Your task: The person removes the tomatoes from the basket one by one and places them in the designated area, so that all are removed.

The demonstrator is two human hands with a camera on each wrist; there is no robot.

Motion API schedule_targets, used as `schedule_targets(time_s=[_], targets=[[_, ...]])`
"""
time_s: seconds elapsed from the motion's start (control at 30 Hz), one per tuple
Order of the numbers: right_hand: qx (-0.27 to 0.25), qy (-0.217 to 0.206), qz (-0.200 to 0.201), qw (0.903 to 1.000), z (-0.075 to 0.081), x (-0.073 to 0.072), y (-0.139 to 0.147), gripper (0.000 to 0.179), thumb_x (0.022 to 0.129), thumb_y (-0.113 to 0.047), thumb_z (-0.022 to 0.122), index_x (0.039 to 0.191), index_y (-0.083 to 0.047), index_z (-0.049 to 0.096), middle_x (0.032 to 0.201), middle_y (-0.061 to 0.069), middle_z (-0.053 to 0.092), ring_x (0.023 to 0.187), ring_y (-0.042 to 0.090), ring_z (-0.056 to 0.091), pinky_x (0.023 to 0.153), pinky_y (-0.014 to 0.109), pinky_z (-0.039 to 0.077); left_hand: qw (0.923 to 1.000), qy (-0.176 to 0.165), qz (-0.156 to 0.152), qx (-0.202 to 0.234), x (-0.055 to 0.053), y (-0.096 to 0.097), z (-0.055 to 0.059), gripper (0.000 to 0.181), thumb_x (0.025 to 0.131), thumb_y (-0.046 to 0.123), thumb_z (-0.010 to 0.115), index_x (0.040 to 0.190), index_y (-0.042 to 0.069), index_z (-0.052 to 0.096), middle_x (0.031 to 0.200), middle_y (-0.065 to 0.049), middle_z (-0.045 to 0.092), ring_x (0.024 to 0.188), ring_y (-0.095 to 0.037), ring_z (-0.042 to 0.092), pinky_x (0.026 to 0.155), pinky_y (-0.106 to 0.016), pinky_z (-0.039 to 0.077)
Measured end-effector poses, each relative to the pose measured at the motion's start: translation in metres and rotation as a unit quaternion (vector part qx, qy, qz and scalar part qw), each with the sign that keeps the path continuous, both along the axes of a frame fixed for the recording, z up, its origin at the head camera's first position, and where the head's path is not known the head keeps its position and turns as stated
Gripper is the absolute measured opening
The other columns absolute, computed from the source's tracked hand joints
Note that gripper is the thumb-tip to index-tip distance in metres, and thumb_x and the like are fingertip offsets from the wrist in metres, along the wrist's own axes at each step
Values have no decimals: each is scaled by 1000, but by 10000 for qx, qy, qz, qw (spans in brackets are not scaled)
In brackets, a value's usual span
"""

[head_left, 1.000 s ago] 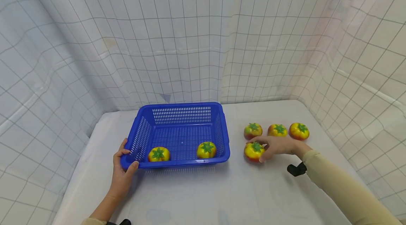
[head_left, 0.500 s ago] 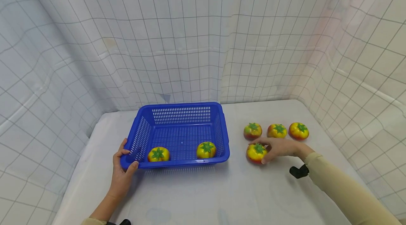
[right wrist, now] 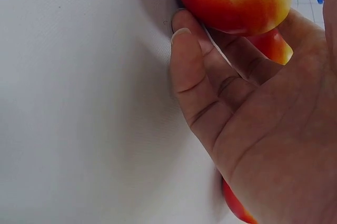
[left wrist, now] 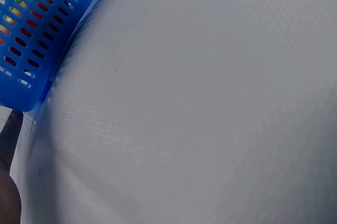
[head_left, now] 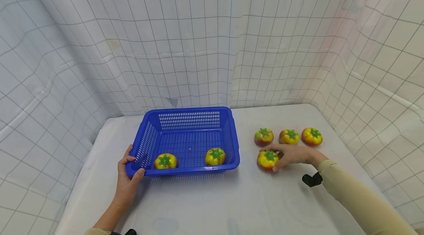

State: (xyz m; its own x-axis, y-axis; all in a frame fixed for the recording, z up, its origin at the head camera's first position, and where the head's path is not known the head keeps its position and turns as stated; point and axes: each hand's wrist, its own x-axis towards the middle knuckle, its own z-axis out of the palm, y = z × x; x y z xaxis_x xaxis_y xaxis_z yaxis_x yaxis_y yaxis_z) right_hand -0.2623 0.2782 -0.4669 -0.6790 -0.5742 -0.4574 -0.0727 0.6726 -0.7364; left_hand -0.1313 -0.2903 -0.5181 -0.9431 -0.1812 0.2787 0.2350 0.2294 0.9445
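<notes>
The basket is gripped at its near-left corner by the left hand, seemingly for steadiness. On the worktop, a tomato is clasped in the curled fingers of the right hand; behind, three tomatoes are lined up.

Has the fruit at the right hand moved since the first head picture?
Yes, slightly: the fruit at the right hand sits further right, away from the blue basket, which looks unmoved.

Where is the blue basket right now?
In the head view, the blue basket sits slightly left of centre on the white tabletop, its near left corner gripped by the left hand.
</notes>
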Motion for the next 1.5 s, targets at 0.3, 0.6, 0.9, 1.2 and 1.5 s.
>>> schedule_targets(time_s=[0.3, 0.6, 0.9, 1.2, 1.5], targets=[[-7, -49, -50, 10000, 0, 1, 1, 73, 80, -30, 85, 146, -36, 53, 155, 6, 41, 137, 30, 35, 113, 65, 27, 10000, -6, -18, 5, 0, 0, 1, 44, 100, 0, 53, 135, 11, 28, 170, 9, 10, 153, -30, 13, 102, -9, 36], [20, -14, -64, 10000, -2, 0, 4, 74, 80, -31, 85, 146, -38, 53, 156, 7, 40, 139, 30, 34, 113, 66, 26, 10000, 6, -6, -52, 0, 0, 0, 44, 100, 0, 54, 135, 9, 28, 170, 10, 9, 153, -29, 14, 102, -9, 35], [-96, -55, 28, 9999, -1, 1, 7, 74, 81, -28, 83, 148, -37, 51, 156, 8, 37, 138, 31, 33, 113, 64, 28, 10000, 50, -50, -2, 0, 0, 0, 45, 100, 0, 54, 135, 10, 28, 170, 8, 9, 153, -29, 13, 102, -9, 36], [-130, 24, 115, 9998, -2, 1, 9, 76, 81, -28, 83, 149, -35, 51, 156, 7, 37, 138, 31, 33, 113, 63, 28, 9999, 59, -8, -137, 0, -1, -1, 44, 101, 1, 53, 136, 9, 27, 170, 8, 9, 153, -27, 14, 103, -9, 35], [-41, 56, 32, 10000, -3, 0, 13, 77, 80, -28, 84, 149, -35, 50, 155, 7, 38, 136, 30, 35, 113, 63, 28, 10000, 57, -12, -40, 0, -1, -1, 43, 100, -1, 53, 135, 10, 29, 170, 8, 9, 153, -28, 13, 103, -9, 35]])
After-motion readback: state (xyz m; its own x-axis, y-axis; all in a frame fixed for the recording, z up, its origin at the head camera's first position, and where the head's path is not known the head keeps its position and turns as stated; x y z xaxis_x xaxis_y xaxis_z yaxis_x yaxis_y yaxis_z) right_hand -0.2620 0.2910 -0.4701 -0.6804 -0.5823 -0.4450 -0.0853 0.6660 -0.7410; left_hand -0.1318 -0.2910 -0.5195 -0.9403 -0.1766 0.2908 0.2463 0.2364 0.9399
